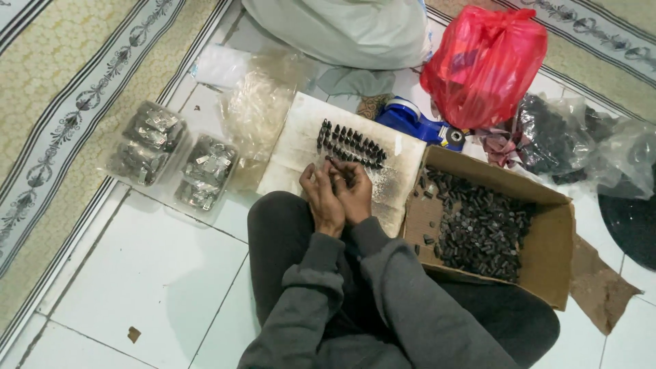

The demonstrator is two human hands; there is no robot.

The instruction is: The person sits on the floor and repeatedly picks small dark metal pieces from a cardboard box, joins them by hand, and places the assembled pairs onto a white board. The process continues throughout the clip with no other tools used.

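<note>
Small dark plastic pieces (350, 145) lie in rows on a white board (301, 147) edged by an open cardboard box (547, 239); left hand (321, 198) and right hand (354, 191), fingertips together, pinch one piece at the board's near edge.

can't tell what the hands (336, 195) pinch, too tiny; white sack (342, 27) is cropped at the top edge of the frame.

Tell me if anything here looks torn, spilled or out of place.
Yes: the cardboard box of small dark parts is torn open, one flap lying flat on the floor tiles. A small brown scrap also lies loose on the tiles. The rows of parts on the white board look orderly.
</note>
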